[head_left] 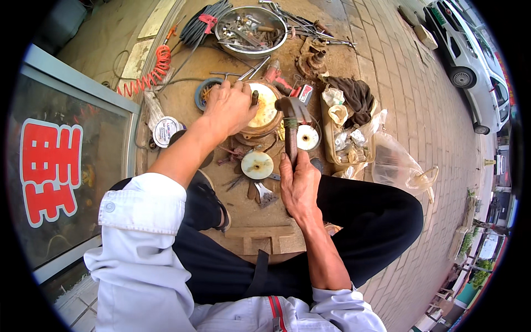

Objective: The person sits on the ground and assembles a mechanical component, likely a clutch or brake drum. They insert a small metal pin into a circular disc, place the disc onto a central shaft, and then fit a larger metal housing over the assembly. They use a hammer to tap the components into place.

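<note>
A round metal housing with a pale, stained top (264, 113) sits in front of me. My left hand (225, 104) is closed on a short dark rod (254, 98) at the housing's left side. My right hand (298, 185) grips a hammer (292, 135) by its handle, its head at the housing's right edge and green wire wound below the head. A white disc (307, 138) is partly behind the hammer. Another pale disc (257, 164) lies below the housing, near a scraper (265, 193). A red power tool (284, 83) lies behind the housing.
Metal bowl of parts (250, 50), hose coil (196, 27), red air hose (149, 80) at back. Tray with rags (345, 144) and plastic bag (401, 169) at right. Glass door (97, 171) at left. Wooden blocks (260, 240) lie between my legs. Parked car (470, 61) beyond paving.
</note>
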Demonstrator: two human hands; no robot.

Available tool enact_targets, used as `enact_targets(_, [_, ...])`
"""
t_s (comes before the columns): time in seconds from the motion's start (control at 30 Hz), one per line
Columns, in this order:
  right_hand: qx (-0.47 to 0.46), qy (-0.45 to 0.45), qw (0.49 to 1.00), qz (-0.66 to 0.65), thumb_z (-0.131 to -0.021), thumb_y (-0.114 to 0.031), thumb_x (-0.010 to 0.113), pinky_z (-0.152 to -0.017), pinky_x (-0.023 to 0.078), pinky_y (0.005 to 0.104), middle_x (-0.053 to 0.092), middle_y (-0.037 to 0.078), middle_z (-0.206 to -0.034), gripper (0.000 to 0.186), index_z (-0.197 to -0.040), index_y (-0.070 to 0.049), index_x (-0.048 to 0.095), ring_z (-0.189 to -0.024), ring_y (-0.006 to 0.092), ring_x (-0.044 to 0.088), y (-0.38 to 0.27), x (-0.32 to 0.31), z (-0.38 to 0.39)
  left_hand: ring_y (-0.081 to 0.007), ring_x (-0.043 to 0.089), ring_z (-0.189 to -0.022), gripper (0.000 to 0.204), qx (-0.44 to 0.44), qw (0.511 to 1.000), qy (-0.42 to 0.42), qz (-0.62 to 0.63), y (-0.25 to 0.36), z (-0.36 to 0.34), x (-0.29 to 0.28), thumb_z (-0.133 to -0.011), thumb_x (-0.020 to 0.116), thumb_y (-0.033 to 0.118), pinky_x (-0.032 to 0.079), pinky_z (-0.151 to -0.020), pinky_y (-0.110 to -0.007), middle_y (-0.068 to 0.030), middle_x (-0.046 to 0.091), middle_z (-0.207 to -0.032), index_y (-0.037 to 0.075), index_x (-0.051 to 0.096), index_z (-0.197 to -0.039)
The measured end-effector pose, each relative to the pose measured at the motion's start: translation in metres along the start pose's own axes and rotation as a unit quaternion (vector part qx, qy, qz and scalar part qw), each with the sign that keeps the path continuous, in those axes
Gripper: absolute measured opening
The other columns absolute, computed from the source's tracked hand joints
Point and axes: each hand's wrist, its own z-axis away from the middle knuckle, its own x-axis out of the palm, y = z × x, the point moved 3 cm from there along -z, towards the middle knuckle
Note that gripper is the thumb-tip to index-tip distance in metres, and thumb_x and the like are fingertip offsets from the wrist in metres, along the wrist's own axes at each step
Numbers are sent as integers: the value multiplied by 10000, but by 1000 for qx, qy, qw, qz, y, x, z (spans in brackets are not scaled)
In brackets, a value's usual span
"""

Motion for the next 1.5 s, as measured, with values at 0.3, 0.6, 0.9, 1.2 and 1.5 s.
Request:
enact_targets(0.3, [-427, -110, 819, 366, -881, -109, 601, -580, 552, 365, 552, 88, -799, 194, -1040, -27, 523, -693, 247, 646, 29, -32, -75, -362, 494, -1300, 728, 77, 992, -55, 86, -32, 7, -12, -836, 771, 255, 431, -1106, -438, -158, 497, -1494, 6, 487, -1458])
enact_targets(0.6, [-663, -120, 602, 429, -806, -179, 624, -539, 434, 306, 491, 18, -730, 205, -947, -47, 556, -638, 163, 584, 7, -55, -131, -352, 486, -1316, 764, 62, 989, -92, 94, -28, 4, -15, -820, 804, 201, 461, -1087, -457, -117, 461, -1531, 57, 465, -1490])
enact_targets(0.9, [-692, -127, 581, 410, -829, -180, 632, -526, 447, 320, 495, 24, -718, 174, -870, -78, 497, -602, 169, 577, 2, -38, -157, -345, 469, -1329, 763, 58, 991, -70, 99, -28, 4, -9, -826, 793, 168, 443, -1103, -456, -105, 462, -1520, 68, 454, -1502])
enact_targets(1.2, [-539, -201, 719, 390, -838, -131, 647, -566, 513, 365, 552, 59, -794, 174, -957, -51, 548, -686, 204, 612, 2, -55, -114, -344, 477, -1311, 769, 45, 991, -83, 97, -28, 4, -12, -824, 790, 154, 461, -1085, -453, -101, 461, -1517, 59, 445, -1505])
enact_targets(1.5, [-12, -226, 972, 69, -1006, -105, 566, -724, 515, 550, 657, 349, -986, 485, -1431, -4, 358, -866, 546, 647, -10, -37, -28, -345, 499, -1280, 743, 46, 992, -74, 86, -26, 1, -8, -818, 782, 154, 487, -1052, -451, -99, 475, -1496, 48, 463, -1480])
